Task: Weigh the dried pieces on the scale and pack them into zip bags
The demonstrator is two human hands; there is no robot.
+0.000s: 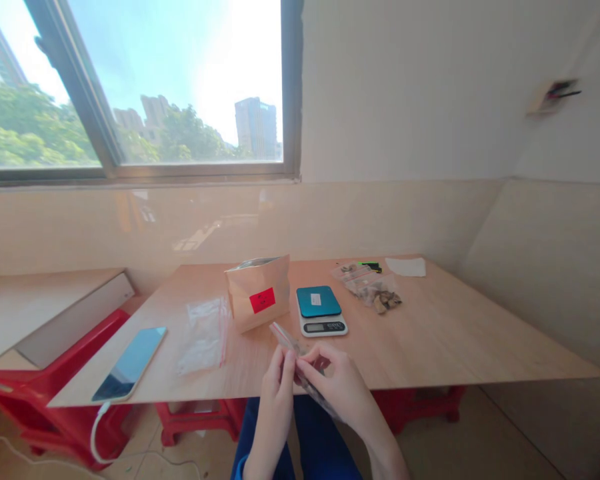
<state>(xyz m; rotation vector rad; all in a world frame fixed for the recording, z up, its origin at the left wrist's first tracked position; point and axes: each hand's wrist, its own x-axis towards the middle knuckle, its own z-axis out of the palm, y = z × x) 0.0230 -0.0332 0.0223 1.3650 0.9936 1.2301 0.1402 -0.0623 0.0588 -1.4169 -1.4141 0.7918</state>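
- Nearest to us were our dark blue trousers (325, 450), below the table's near edge.
- Our left hand (276, 390) pinched a small clear zip-lock bag (285, 337) between thumb and fingers.
- Our right hand (341, 387) gripped the same bag by thumb and fingertips, just beside the left; we held it tilted over the near edge of the wooden tabletop (445, 333), its lower part mostly hidden by the right hand.
- Red plastic stools (203, 419) stood under the table.
- To our left lay a smartphone (133, 363), a white cable (96, 433) plugged into its near end.
- Beside it we saw clear plastic bags (201, 340) with a red strip along one edge.
- Ahead sat a digital scale (325, 320) with a teal platform; we could not read its display.
- Left of the scale, a kraft paper pouch (245, 293) stood upright, bearing a red label (263, 301).
- Right of the scale lay brown dried pieces (387, 301) and zip-lock bags of similar pieces (363, 285).
- Behind them we saw white paper (405, 267).
- Farthest off was a window (190, 73).
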